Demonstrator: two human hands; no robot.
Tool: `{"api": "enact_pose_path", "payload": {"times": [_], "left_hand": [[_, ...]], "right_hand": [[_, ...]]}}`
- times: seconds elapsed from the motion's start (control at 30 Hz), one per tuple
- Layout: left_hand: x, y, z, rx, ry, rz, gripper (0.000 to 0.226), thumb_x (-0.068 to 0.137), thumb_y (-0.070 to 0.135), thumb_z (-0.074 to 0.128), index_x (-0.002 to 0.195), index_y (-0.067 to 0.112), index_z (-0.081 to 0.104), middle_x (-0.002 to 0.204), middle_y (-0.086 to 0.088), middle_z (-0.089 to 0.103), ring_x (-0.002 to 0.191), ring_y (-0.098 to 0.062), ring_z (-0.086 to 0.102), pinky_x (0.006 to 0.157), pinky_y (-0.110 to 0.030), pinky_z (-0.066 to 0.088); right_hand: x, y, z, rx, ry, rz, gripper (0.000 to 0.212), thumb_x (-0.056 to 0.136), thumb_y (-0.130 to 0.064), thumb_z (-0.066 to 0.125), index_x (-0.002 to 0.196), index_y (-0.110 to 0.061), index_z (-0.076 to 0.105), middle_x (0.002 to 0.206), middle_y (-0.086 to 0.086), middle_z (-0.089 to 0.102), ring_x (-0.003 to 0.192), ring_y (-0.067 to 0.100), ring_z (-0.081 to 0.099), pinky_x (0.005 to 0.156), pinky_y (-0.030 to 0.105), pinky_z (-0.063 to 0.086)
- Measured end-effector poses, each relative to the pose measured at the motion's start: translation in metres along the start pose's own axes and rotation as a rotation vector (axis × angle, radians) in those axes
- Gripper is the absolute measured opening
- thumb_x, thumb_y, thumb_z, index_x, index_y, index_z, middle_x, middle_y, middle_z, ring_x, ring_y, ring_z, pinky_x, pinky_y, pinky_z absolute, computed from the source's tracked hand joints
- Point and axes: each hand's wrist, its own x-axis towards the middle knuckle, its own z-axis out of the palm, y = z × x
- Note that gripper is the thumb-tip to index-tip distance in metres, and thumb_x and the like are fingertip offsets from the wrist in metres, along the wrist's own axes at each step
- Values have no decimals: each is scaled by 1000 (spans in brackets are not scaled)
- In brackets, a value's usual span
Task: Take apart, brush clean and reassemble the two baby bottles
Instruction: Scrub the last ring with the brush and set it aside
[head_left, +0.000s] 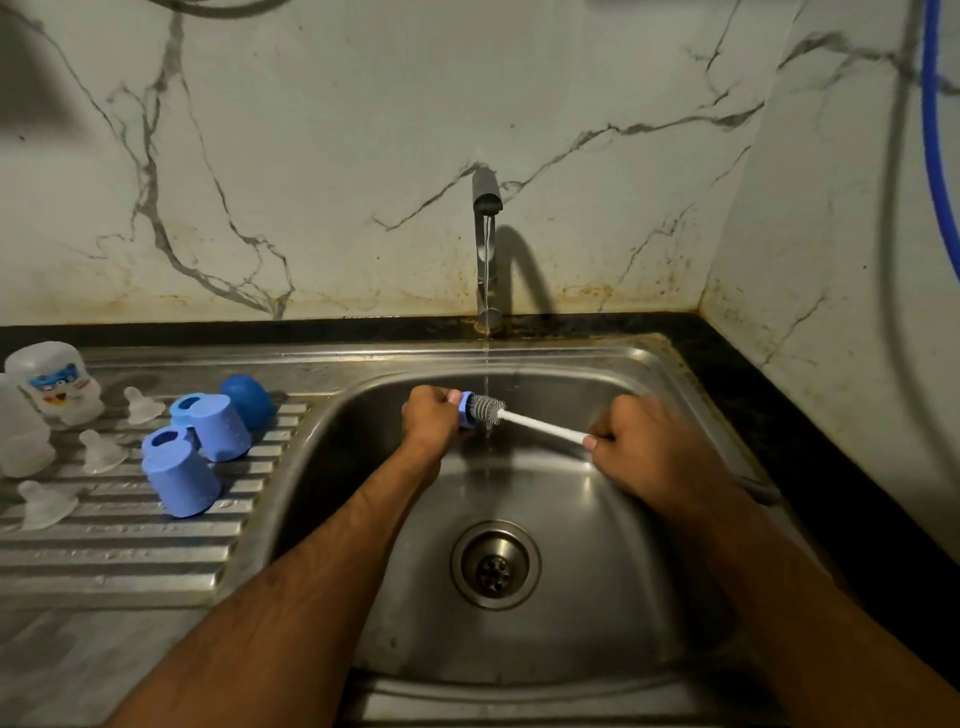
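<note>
Holding a blue collar ring (466, 410) over the sink basin (597, 519), the left hand (428, 413) has its fingers curled round the part, with the ring's open face turned toward the person's right. The right hand (641, 441) grips the white handle of the bottle brush (519, 415) near its far end, fingers wrapped and thumb tip showing. The brush's long axis runs from lower right to upper left, in line with the ring opening; its grey bristle head sits at or just inside that opening, directly under the thin water stream from the tap (487, 197). How deep the bristles reach cannot be told. The left hand is the nearer to the part; the right hand supplies stroke along the handle axis. The likely step in hand is scrubbing this ring, and any push must stay coaxial with the opening. On the draining board (130, 545) to the left lie two pale blue caps (182, 483), a darker blue cap (248, 400), clear teats (47, 501) and translucent bottle bodies (52, 382), so reassembly is not yet begun.
</note>
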Motion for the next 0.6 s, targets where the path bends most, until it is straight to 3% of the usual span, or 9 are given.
{"api": "enact_pose_path", "payload": {"times": [0.1,0.27,0.43,0.6], "left_hand": [[4,-1,-5,18,43,2,25,101,13,53,102,-3,72,100,-22,71,95,-32,70,89,-47,58],[2,1,-2,-14,-9,-17,24,101,12,53,103,-5,70,102,-24,70,95,-34,70,87,-49,59],[2,-1,-6,30,11,-13,26,101,13,52,102,-4,72,101,-21,70,98,-33,69,89,-48,58],[-2,5,-1,12,-16,3,25,101,12,52,105,-4,71,103,-21,70,99,-32,69,92,-47,57]], "right_hand": [[2,0,-1,40,-73,-35,21,94,-36,67,80,-29,53,82,-11,50,79,9,48,68,26,36],[3,6,3,24,64,-13,13,96,-37,64,94,-24,64,86,-9,49,86,14,50,75,28,38],[8,8,3,53,-69,-46,25,90,-37,71,75,-28,54,80,-12,51,79,9,51,69,26,38],[6,11,6,41,65,0,13,93,-36,68,87,-27,61,83,-10,52,80,10,47,73,28,36]]}}
